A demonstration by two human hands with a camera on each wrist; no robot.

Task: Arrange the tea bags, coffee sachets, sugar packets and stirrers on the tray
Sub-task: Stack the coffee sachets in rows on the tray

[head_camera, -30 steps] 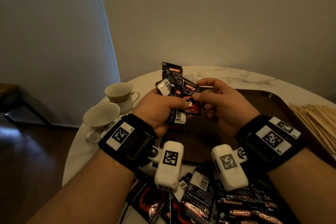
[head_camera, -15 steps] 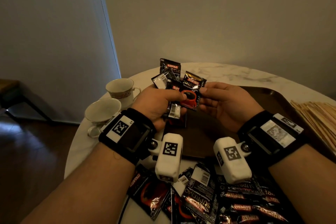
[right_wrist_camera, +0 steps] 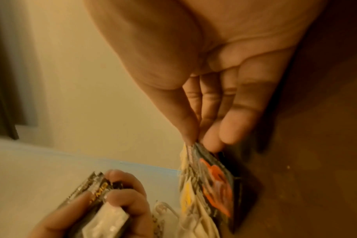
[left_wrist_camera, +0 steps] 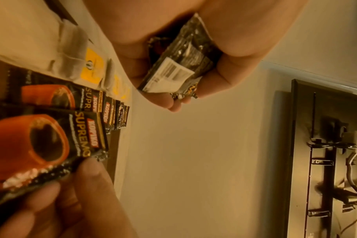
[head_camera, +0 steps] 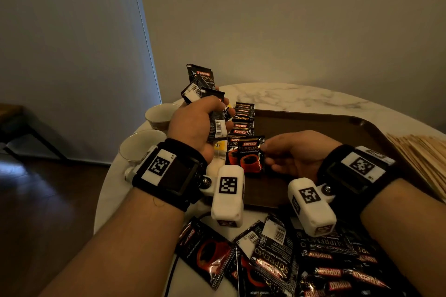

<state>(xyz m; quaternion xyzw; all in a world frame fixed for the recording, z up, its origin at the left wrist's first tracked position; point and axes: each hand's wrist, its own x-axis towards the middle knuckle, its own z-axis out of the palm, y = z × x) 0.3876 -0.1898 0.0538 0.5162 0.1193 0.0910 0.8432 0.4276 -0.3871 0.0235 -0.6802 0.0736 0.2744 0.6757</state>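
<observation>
Left hand [head_camera: 198, 125]: fingers curled round a bundle of Kopiko coffee sachets [head_camera: 202, 84], lower ends hidden in the fist.
Right hand [head_camera: 296, 154]: thumb and fingertips pinch one sachet [head_camera: 251, 157] by its edge, low over the tray [head_camera: 337, 125].
Sachet row [head_camera: 242, 119]: overlapped on tray's left side.
Tea bags [left_wrist_camera: 92, 66]: beside row, partly hidden.
Stirrers [head_camera: 424, 159]: cut off at right.

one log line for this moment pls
left hand: grips coffee sachets | right hand: pinches one sachet over tray row | cups: untouched
</observation>
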